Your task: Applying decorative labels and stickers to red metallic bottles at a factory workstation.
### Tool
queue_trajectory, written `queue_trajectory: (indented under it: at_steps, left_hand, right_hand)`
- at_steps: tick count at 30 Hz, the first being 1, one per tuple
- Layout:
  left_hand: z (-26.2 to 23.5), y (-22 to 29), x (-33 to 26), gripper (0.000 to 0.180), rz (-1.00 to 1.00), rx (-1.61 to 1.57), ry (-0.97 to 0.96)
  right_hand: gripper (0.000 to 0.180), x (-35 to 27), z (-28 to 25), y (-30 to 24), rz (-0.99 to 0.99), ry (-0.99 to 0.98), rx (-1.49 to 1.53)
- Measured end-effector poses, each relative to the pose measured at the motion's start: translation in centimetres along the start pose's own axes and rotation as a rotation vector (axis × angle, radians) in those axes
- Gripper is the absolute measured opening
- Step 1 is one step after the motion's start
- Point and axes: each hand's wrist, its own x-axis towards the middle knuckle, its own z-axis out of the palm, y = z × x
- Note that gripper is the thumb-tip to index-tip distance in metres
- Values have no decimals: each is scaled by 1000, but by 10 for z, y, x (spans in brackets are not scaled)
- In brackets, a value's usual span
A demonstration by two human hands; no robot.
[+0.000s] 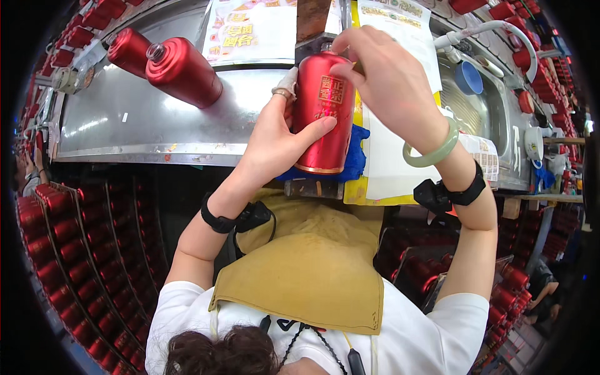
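Note:
A glossy red bottle with gold markings and a bare clear neck stands slightly tilted over a blue cloth at the bench's front edge. My left hand wraps round its lower left side, thumb across the front; a pale covering shows on one finger. At the bottle's shoulder my right hand is curled, thumb and fingers bent in close to the neck. Whatever may be between those fingertips is too small to make out. A pale green bangle circles my right wrist, and black straps sit on both forearms.
Two uncapped red bottles stand to the left on the metal bench. Printed sheets lie at the back. On the right are a sink with a blue bowl and a white faucet. Racks of red bottles flank me.

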Motion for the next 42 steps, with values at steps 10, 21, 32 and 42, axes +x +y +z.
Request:
queue_trajectory:
  at_steps: [10,21,32,42]
  left_hand:
    - [7,-6,2,86,18,-3,27]
    - [10,-8,1,88,15,-67,60]
    - [-3,2,6,76,-191,-436,70]
    - [-1,-2,3,77,-94,-260,46]
  right_hand:
    - [57,-34,50,0,686,148,941]
    - [54,-32,47,-3,729,139,1007]
    - [56,-33,43,-4,810,141,1099]
    - [56,-36,52,-3,751,172,1016]
